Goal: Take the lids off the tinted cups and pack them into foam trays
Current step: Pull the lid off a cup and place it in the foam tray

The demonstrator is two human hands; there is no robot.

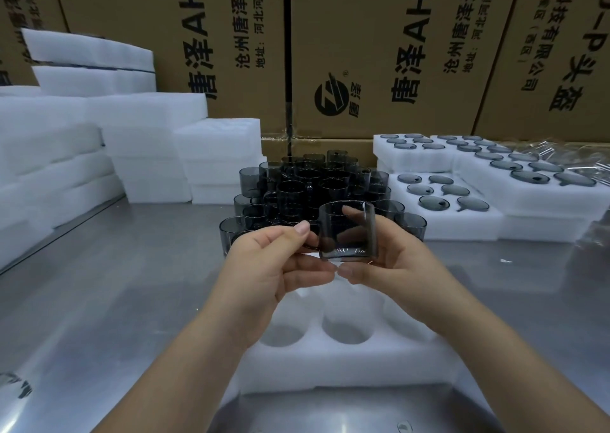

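Observation:
A smoky tinted glass cup (348, 231) is held in the air between both hands, above a white foam tray (336, 363) with round empty holes. My left hand (280, 261) pinches the cup's handle at its left side. My right hand (386, 254) grips the cup body, thumb under the base and fingers behind the far wall. Behind the hands stands a stacked cluster of several more tinted cups (310, 185). Whether the held cup has a lid I cannot tell.
Foam trays (495, 228) at the right hold several cups set in their holes. Stacks of white foam blocks (145, 148) fill the left and back. Cardboard boxes (379, 53) form a wall behind. Crumpled clear plastic (544, 152) lies at far right. The table (115, 284) is steel.

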